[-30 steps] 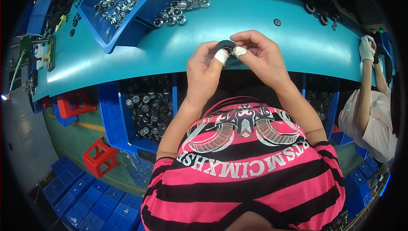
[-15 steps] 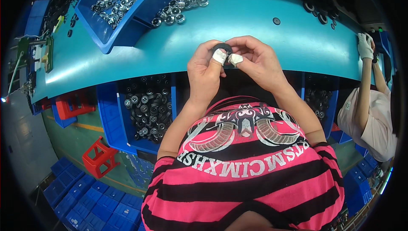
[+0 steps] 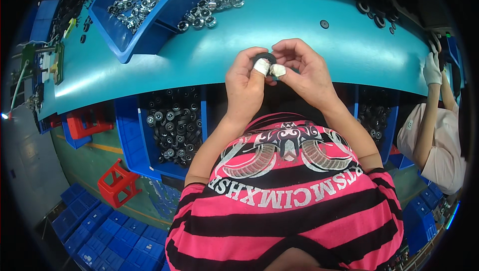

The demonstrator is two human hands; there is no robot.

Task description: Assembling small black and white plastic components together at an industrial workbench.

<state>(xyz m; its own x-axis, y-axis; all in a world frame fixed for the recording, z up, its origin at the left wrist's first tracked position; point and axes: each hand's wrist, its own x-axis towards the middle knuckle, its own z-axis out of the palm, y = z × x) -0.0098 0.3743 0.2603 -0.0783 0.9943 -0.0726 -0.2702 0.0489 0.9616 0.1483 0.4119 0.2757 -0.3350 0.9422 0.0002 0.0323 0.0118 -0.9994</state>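
Near the front edge of the teal table, my left hand (image 3: 244,84) is closed round a small black tyre (image 3: 267,57), thumb on its face. From the other side my right hand (image 3: 310,77) pinches the tyre's edge, its thumb tip meeting my left thumb and its fingers curled behind. White tape wraps both thumbs. Whatever sits inside the tyre is mostly hidden by the thumbs. Farther off lies one small black wheel (image 3: 324,24) on the table.
A blue bin (image 3: 122,51) of shiny clear-and-silver hubs stands at the far left, with loose hubs (image 3: 204,14) beside it. Black wheels (image 3: 174,131) fill bins below the table edge. More tyres (image 3: 379,21) lie far right. A gloved co-worker (image 3: 432,69) works at right; red stools (image 3: 118,183) stand left.
Both hands have shifted slightly, the left one a little to the right, with the tyre still between them. At the right, the co-worker's gloved hand has moved.
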